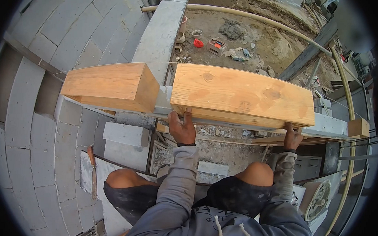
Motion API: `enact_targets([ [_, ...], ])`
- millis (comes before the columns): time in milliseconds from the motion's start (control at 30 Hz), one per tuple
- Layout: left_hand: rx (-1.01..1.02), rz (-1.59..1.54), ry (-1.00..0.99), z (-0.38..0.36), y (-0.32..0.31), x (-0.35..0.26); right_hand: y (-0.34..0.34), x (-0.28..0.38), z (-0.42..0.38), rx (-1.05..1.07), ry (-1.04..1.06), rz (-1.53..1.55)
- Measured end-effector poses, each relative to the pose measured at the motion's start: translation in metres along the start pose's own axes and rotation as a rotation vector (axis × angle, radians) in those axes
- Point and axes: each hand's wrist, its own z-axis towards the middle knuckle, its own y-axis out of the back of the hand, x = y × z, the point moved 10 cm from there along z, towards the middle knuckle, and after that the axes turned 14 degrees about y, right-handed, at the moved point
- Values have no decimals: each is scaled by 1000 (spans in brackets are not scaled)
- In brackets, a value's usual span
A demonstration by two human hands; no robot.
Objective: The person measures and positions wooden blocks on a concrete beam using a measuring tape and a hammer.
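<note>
A long wooden box (242,92) of pale, knotty boards rests along the narrow grey ledge in front of me. My left hand (182,127) grips its near lower edge close to the left end, fingertips up against the wood. At the right end, my right hand (292,136) is closed on the same near edge, its fingers partly hidden by the box. A second wooden box (101,83) sits to the left on the ledge, separated by a small gap. A thin string (163,62) runs along the far side of both boxes.
Grey block walling (37,124) rises on the left. A hammer-like tool with a wooden handle (91,158) lies by my left knee. A small wooden block (358,128) sits at the ledge's right end. Below are a crate (216,46), a red bag (198,43) and bamboo poles (252,15).
</note>
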Motion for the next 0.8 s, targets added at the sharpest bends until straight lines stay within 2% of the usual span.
enact_targets([
  [67,3,21,39,0,-2,2,-2,8,-2,27,-42,-50],
  [233,-21,21,-30,0,1,0,-10,3,-2,87,-67,-17],
  [300,-16,4,-5,1,1,2,-4,-12,-2,-18,13,-34],
  [400,-12,-102,20,1,-4,14,-11,-13,-8,17,-142,103],
  [433,25,-196,100,2,-9,25,-7,3,-8,2,-54,95],
  [467,68,-282,188,3,-14,38,-1,13,-11,-9,-57,6],
  [500,119,-143,239,6,-17,39,0,24,-14,-11,-85,91],
  [533,165,-232,228,6,-20,38,1,16,-17,-50,56,-2],
  [633,228,-311,225,7,-27,36,19,17,-37,-234,4,19],
  [700,218,-295,223,8,-23,32,-9,-25,-57,-132,-310,360],
  [733,215,-279,201,7,-24,26,-7,-29,-59,-147,-320,363],
  [800,231,-257,171,8,-26,25,-30,-37,-70,24,-494,620],
])
